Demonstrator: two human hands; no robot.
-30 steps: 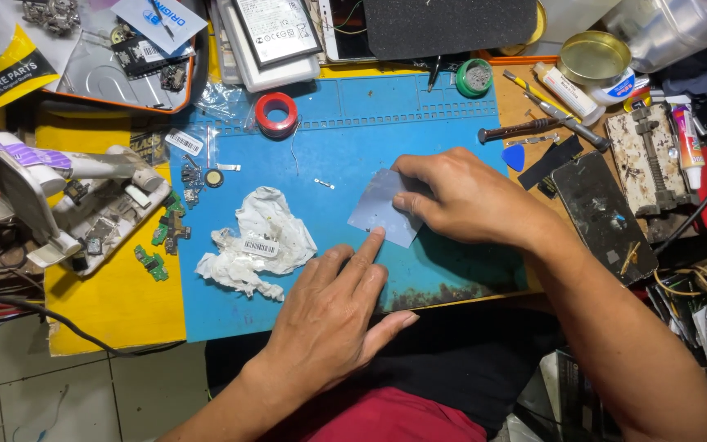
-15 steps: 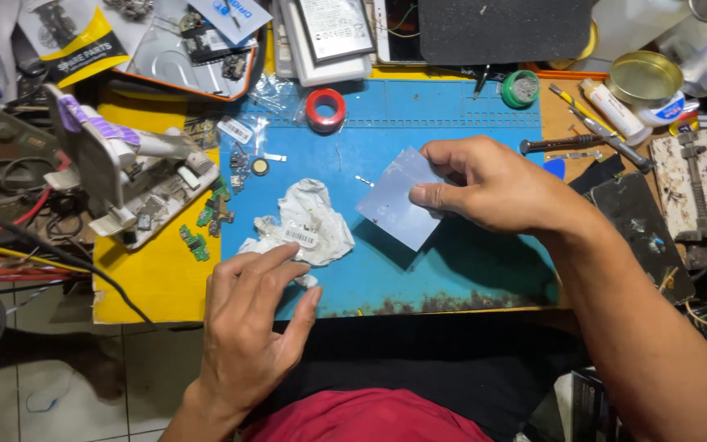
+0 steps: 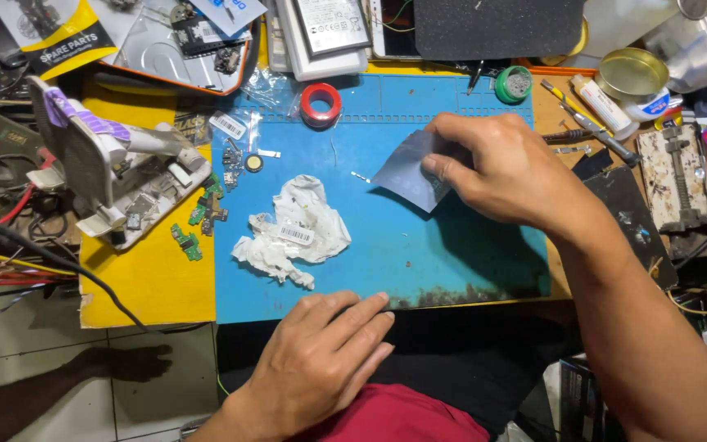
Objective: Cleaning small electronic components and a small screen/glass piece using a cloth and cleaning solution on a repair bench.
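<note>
My right hand (image 3: 505,172) pinches a thin grey-blue sheet (image 3: 406,173) by its right edge and holds it tilted just above the blue work mat (image 3: 386,270). Below, at the mat's near edge, my left hand (image 3: 320,360) rests flat with its fingers spread and nothing in it. Left of the sheet, a crumpled white tissue (image 3: 292,229) with a barcode sticker lies on the mat. A small metal screw (image 3: 360,177) lies between the tissue and the sheet.
A red tape roll (image 3: 320,104) and a green roll (image 3: 514,84) sit at the mat's far edge. Small green circuit boards (image 3: 194,229) and a white holder (image 3: 116,176) lie left on the yellow table. Tools, tubes and a round tin (image 3: 632,75) crowd the right side.
My left hand has slid off the mat toward me, to its near edge. My right hand has lifted the sheet's edge and moved it slightly away from me.
</note>
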